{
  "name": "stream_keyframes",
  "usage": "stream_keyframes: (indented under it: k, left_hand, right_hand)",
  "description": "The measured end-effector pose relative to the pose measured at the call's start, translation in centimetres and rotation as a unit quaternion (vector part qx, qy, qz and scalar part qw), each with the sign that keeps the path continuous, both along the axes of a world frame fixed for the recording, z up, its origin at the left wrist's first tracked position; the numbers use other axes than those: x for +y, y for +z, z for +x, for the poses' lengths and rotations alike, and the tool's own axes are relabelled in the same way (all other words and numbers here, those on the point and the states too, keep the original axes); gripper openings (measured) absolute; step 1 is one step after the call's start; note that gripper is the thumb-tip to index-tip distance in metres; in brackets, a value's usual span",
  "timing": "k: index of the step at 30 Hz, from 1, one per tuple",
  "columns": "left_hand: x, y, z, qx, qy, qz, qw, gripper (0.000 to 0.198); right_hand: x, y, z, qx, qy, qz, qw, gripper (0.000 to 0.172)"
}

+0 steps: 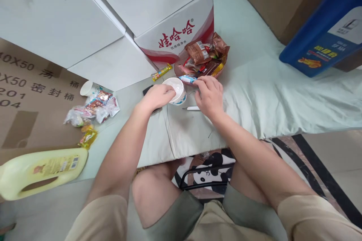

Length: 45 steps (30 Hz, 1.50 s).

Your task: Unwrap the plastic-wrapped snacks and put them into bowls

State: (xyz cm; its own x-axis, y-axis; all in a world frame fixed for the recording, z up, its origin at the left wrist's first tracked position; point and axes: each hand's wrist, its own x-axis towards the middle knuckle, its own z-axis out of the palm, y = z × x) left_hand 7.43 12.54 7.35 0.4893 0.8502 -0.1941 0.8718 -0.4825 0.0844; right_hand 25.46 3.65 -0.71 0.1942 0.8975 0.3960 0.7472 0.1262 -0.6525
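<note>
A white paper cup [177,87] with a blue pattern stands on the pale green cloth in front of me. My left hand [157,96] is closed, its fingers curled over the cup's near rim. My right hand [208,94] is just right of the cup, fingers pinched on a small blue and white wrapped candy [187,79] held over the cup's far edge. Behind them a reddish bowl [181,70] is heaped with wrapped snacks [204,56].
A white carton [181,30] with red letters stands behind the bowl. A yellow candy stick [161,72] lies beside it. Loose wrappers [93,110] and a second paper cup [87,88] are at left, a yellow jug [42,171] lower left, a blue box [325,37] at right.
</note>
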Motion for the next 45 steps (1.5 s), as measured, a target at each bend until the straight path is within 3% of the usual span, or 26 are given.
stream_keyframes:
  k: [4,8,12,16,20,23,29,36,40,43,45]
  left_hand:
    - [-2.2,-0.5,-0.5,0.096,-0.062,-0.024,0.993,0.045]
    - [-3.8,-1.1,0.0,0.158,-0.078,0.013,0.984,0.025]
    - [-4.2,-1.4,-0.2,0.107,-0.108,0.024,0.988,0.028]
    - [-4.2,-2.1,0.0,0.068,-0.104,0.039,0.991,0.027]
    - [-4.0,-2.9,1.8,0.019,-0.101,0.066,0.992,0.027]
    - [-3.3,-3.3,3.9,-0.008,-0.122,0.081,0.989,0.024]
    - [-0.7,-4.7,7.1,-0.076,-0.178,0.108,0.975,0.021]
    - [1.6,-6.2,7.5,-0.145,-0.261,0.144,0.943,0.016]
    - [2.3,-6.1,7.8,-0.163,-0.279,0.135,0.937,0.019]
    - [2.6,-5.9,8.7,-0.160,-0.273,0.132,0.939,0.020]
    - [2.9,-5.9,9.7,-0.158,-0.264,0.130,0.943,0.022]
  right_hand:
    - [1.1,-0.3,1.0,-0.049,0.002,-0.038,0.998,0.037]
    - [1.5,-0.4,0.9,-0.048,-0.016,-0.044,0.998,0.024]
    - [1.0,-0.3,1.7,-0.045,-0.034,-0.037,0.998,0.016]
    - [-0.3,-0.7,4.5,-0.051,-0.053,-0.025,0.997,0.016]
    - [-1.4,-1.7,8.2,-0.054,-0.084,0.011,0.995,0.017]
    - [-0.7,-2.1,10.6,-0.063,-0.127,0.028,0.989,0.018]
    - [5.9,-1.5,15.7,-0.112,-0.139,0.000,0.984,0.014]
    - [15.5,-0.9,20.4,-0.163,-0.163,0.025,0.973,0.021]
    - [21.3,-0.6,21.6,-0.154,-0.086,-0.056,0.983,0.039]
    - [23.2,-0.7,21.3,-0.081,-0.032,-0.096,0.992,0.054]
    - [21.9,-1.2,20.9,-0.012,-0.019,-0.097,0.995,0.050]
